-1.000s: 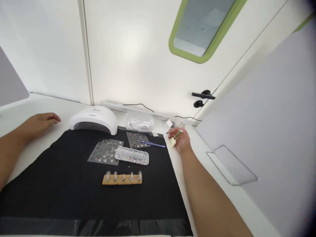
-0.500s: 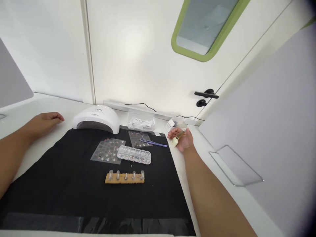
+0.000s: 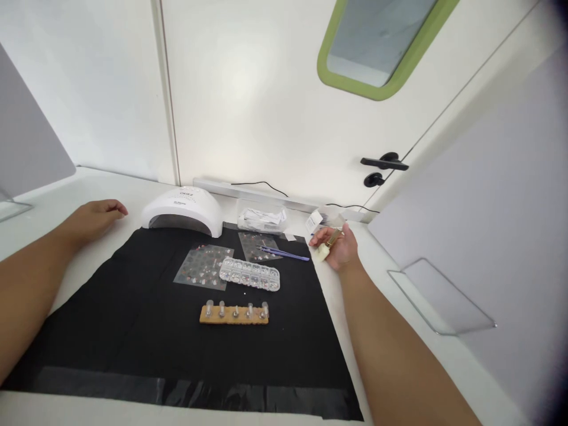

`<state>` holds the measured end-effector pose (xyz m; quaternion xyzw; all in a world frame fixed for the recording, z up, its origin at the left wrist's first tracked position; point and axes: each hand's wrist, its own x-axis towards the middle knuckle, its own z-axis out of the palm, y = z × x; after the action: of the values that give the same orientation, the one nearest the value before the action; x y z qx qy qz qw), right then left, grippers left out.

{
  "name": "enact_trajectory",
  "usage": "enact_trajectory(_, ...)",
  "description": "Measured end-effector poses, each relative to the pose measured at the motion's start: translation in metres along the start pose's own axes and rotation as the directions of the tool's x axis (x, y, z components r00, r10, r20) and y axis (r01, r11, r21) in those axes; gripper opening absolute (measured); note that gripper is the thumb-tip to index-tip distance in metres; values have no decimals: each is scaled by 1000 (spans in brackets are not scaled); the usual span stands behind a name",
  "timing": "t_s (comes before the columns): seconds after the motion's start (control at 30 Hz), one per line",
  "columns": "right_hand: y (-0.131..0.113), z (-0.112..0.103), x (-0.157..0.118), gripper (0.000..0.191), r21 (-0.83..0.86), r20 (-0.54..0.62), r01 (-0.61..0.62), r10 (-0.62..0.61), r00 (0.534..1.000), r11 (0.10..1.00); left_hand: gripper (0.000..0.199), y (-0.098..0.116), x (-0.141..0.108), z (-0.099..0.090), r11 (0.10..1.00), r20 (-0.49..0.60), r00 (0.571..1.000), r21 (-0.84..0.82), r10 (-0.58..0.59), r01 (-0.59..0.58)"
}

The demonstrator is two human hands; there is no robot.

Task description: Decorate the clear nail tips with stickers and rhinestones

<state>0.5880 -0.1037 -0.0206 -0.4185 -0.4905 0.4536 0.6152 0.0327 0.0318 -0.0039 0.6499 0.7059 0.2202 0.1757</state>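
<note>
My right hand [image 3: 341,247] is at the right edge of the black mat [image 3: 146,331], its fingers curled round a small cream bottle [image 3: 322,252] with a gold cap, which it holds tilted. My left hand [image 3: 100,218] rests on the white table left of the white lamp [image 3: 184,208], palm down, holding nothing. On the mat lie a wooden strip [image 3: 228,319] with several clear nail tips on pegs, a clear compartment box [image 3: 249,275] of small gems, and purple tweezers [image 3: 288,254] across a clear sheet [image 3: 255,244].
A second clear sheet [image 3: 204,269] with small decorations lies left of the gem box. Behind the mat stand a clear tray [image 3: 261,219] of white packets and a small white box [image 3: 314,220]. Wire handles [image 3: 439,296] lie at the sides.
The view has shifted, so the things on the table appear slightly further right and higher. My right hand still holds the bottle, and my left hand has hardly changed.
</note>
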Motion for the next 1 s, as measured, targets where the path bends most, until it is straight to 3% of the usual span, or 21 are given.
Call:
enact_trajectory(0.73, -5, -4, 0, 42, 36, 58, -20, 18, 998, 999, 24, 9, -10, -3, 999, -9, 999, 0, 51, -51)
enact_trajectory(1.0, -2, -7, 2, 39, 67, 122, -12, 4, 993, 998, 24, 2, -5, 0, 998, -17, 998, 14, 60, -60)
